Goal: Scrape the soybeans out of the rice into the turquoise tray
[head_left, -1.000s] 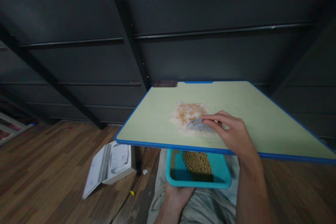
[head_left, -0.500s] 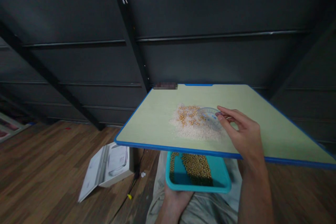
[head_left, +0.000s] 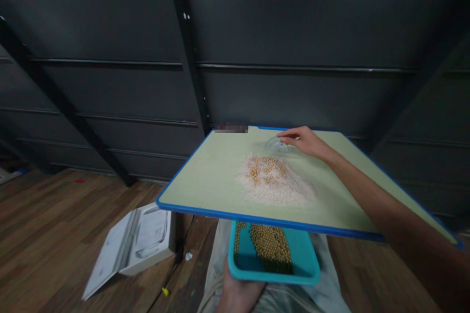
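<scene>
My right hand (head_left: 303, 141) pinches the edge of a clear, shallow dish (head_left: 274, 145) with small blue marks. It is over the far part of a pale green board (head_left: 205, 181) with a blue rim; I cannot tell whether the dish touches the board. Nearer me on the board lies a spread heap of white rice-like grains (head_left: 279, 195) with yellow-tan beans (head_left: 270, 164) on top. Under the board's front edge, my left hand (head_left: 242, 293) holds a turquoise tray (head_left: 273, 275) from below, its fingers mostly hidden. Many similar beans (head_left: 271, 247) lie in the tray.
An opened white box (head_left: 147, 237) lies on the wooden floor (head_left: 55, 225) at the left. A dark cable (head_left: 172, 269) with a yellow piece runs beside it. Dark panelling (head_left: 293, 19) rises behind the board. The tray is above my lap.
My right hand has carried the clear dish from the heap's right side to the far part of the board. My left hand still supports the tray. The view has tilted slightly.
</scene>
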The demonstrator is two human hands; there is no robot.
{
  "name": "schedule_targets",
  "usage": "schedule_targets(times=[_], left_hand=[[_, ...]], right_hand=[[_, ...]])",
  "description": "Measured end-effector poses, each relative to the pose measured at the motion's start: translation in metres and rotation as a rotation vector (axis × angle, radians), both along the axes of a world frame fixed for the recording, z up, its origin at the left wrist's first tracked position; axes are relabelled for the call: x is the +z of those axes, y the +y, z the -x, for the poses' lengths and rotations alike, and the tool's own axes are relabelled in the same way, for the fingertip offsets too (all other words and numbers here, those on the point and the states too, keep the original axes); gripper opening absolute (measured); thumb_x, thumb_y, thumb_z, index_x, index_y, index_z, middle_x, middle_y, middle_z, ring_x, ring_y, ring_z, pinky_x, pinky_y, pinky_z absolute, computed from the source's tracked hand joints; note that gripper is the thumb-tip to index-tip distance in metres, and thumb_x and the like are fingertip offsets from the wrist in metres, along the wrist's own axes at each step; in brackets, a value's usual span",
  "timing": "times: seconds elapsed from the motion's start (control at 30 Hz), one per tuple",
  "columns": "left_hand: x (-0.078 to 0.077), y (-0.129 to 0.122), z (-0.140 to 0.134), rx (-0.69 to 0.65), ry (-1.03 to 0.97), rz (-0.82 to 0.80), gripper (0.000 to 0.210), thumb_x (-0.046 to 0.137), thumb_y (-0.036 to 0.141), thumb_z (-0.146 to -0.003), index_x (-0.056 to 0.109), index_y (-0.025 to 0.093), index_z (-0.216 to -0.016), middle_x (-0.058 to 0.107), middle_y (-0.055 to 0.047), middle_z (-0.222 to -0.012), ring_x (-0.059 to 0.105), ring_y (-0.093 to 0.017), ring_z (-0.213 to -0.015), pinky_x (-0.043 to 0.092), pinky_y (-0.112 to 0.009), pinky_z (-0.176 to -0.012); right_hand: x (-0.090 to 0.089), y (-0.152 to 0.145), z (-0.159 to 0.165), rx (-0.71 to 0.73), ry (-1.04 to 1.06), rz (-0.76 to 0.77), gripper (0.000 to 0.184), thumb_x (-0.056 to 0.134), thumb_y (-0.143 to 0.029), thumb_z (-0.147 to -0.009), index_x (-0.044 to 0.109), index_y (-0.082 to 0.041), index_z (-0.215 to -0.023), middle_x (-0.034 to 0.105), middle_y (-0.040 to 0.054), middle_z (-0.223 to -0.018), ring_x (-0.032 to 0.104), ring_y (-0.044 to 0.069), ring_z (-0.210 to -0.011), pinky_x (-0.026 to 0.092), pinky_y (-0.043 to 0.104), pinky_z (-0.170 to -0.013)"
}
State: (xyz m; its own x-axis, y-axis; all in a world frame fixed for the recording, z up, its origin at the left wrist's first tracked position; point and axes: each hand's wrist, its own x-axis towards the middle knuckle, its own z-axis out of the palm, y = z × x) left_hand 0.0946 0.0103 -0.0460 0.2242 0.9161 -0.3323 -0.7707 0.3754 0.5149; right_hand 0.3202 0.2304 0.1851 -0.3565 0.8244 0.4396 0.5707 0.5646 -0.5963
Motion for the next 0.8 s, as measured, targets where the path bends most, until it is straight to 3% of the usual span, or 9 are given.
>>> schedule_targets(times=[0.13,0.27,0.53,0.8], left_hand=[[0.005,-0.005,0.003,0.056,0.054,0.013,0.050,0.069,0.020,-0.065,0.072,0.031,-0.113,0.078,-0.003,-0.117,0.057,-0.036,-0.129,0.038,-0.054,-0.115],[0.010,-0.011,0.004,0.099,0.069,0.017,0.056,0.070,0.016,-0.061,0.071,0.027,-0.116,0.077,-0.006,-0.119,0.055,-0.038,-0.131,0.037,-0.055,-0.115],[-0.005,-0.001,0.004,0.102,0.055,0.113,0.054,0.071,0.024,-0.061,0.072,0.028,-0.115,0.076,-0.008,-0.122,0.057,-0.043,-0.126,0.038,-0.059,-0.111],[-0.009,-0.003,0.004,0.052,-0.120,0.072,0.052,0.068,0.025,-0.067,0.071,0.027,-0.119,0.078,-0.009,-0.117,0.061,-0.041,-0.121,0.040,-0.060,-0.110]], right_hand=[[-0.022,0.029,0.016,0.044,0.036,0.061,0.018,0.068,-0.019,-0.085,0.079,-0.016,-0.099,0.080,0.0096,-0.095,0.073,0.019,-0.081,0.057,0.035,-0.078],[-0.032,0.046,0.031,0.051,0.074,0.076,0.020,0.066,-0.018,-0.086,0.080,-0.018,-0.099,0.080,0.0100,-0.099,0.073,0.022,-0.088,0.056,0.037,-0.083],[-0.037,0.074,0.062,0.079,0.092,0.108,0.022,0.065,-0.018,-0.084,0.081,-0.018,-0.098,0.079,0.0115,-0.101,0.072,0.026,-0.091,0.054,0.040,-0.086],[-0.029,0.058,0.083,0.240,0.009,0.220,0.018,0.069,-0.023,-0.082,0.082,-0.020,-0.094,0.079,0.0089,-0.097,0.070,0.022,-0.087,0.053,0.035,-0.081]])
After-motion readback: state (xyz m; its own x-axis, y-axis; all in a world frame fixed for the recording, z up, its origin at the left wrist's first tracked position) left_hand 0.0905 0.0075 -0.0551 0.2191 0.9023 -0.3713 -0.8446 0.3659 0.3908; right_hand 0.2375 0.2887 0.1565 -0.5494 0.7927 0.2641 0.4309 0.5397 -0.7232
